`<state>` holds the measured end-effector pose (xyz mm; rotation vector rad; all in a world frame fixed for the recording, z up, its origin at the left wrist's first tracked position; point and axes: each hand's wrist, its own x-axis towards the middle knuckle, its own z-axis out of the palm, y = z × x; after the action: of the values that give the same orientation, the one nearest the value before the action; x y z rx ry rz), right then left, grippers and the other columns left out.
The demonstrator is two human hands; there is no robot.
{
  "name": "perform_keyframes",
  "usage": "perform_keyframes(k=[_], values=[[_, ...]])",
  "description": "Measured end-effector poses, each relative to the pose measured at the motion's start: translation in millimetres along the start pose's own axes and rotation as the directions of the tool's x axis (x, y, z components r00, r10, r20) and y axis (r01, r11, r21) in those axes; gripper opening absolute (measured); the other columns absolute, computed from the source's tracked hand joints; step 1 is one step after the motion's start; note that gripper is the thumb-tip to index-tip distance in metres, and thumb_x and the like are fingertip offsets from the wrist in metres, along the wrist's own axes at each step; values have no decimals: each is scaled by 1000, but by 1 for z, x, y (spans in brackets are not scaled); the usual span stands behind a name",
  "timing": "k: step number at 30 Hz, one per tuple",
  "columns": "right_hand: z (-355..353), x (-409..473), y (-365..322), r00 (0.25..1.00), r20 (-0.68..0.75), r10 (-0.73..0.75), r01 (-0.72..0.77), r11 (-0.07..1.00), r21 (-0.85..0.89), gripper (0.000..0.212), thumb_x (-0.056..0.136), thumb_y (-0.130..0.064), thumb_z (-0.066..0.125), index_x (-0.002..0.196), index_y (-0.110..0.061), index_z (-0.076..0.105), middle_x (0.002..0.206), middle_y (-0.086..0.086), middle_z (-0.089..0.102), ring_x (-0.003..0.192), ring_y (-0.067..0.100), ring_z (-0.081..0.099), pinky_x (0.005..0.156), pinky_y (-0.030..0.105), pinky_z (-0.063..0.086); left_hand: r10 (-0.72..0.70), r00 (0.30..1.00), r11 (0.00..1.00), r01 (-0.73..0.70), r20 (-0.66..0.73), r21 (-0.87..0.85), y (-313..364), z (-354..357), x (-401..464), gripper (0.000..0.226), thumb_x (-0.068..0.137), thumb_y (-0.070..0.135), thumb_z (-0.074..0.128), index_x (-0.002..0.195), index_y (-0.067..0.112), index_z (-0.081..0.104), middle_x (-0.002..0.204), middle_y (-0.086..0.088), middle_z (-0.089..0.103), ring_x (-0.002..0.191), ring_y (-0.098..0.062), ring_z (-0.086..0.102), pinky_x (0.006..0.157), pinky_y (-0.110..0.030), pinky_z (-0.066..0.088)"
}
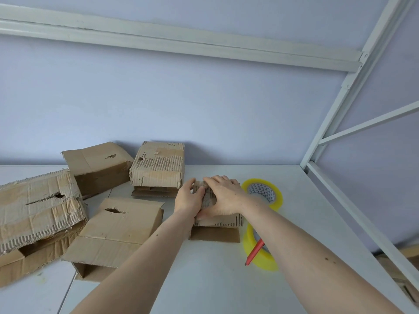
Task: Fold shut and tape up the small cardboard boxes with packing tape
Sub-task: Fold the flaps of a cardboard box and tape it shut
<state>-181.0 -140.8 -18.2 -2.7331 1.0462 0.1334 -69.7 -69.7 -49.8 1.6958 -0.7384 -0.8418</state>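
Now both hands work on the small cardboard box (217, 219) that stands on the white desk (204, 279), just left of two yellow tape rolls: the left hand (189, 198) holds its left side with curled fingers, and the right hand (223, 194) lies over the top and grasps it, thumb on the front edge. Four other worn boxes lie to the left, near the wall, and a red pen (255, 251) rests across the nearer tape roll (258, 257), while the farther roll (264, 192) lies flat
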Motion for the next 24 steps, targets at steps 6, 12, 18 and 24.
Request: perform_keyframes(k=[6, 12, 18, 24], values=[[2, 1, 2, 1000, 3, -4, 5, 1000, -7, 111, 67, -80, 69, 153, -24, 26, 151, 1, 36, 139, 26, 30, 116, 45, 22, 1, 996, 1000, -1, 87, 1, 1, -1, 5, 35, 107, 21, 43, 142, 15, 42, 127, -8, 54, 109, -21, 53, 85, -31, 42], [-3, 5, 12, 999, 42, 23, -27, 996, 80, 110, 69, -82, 65, 155, -24, 25, 154, 0, 37, 141, 24, 33, 116, 43, 26, -43, 984, 994, 60, 170, -94, 2, -4, 9, 17, 106, 26, 48, 121, 20, 53, 118, -10, 62, 97, -17, 62, 72, -25, 51], [-8, 4, 18, 998, 36, 53, -58, 982, 178, 86, 79, -74, 64, 149, -35, 35, 145, -6, 47, 134, 20, 39, 110, 38, 25, -75, 985, 973, 106, 152, -204, -2, -1, 5, 23, 107, 35, 43, 122, 23, 55, 112, -3, 65, 93, -9, 62, 63, -19, 47], [-10, 7, 15, 992, -25, 127, -111, 935, 338, 56, 81, -64, 71, 128, -35, 61, 123, -10, 64, 117, 16, 53, 100, 37, 39, -120, 989, 957, 139, 90, -255, -3, 0, 3, 33, 109, 38, 32, 121, 26, 60, 101, 4, 64, 86, -5, 60, 50, -11, 47]])
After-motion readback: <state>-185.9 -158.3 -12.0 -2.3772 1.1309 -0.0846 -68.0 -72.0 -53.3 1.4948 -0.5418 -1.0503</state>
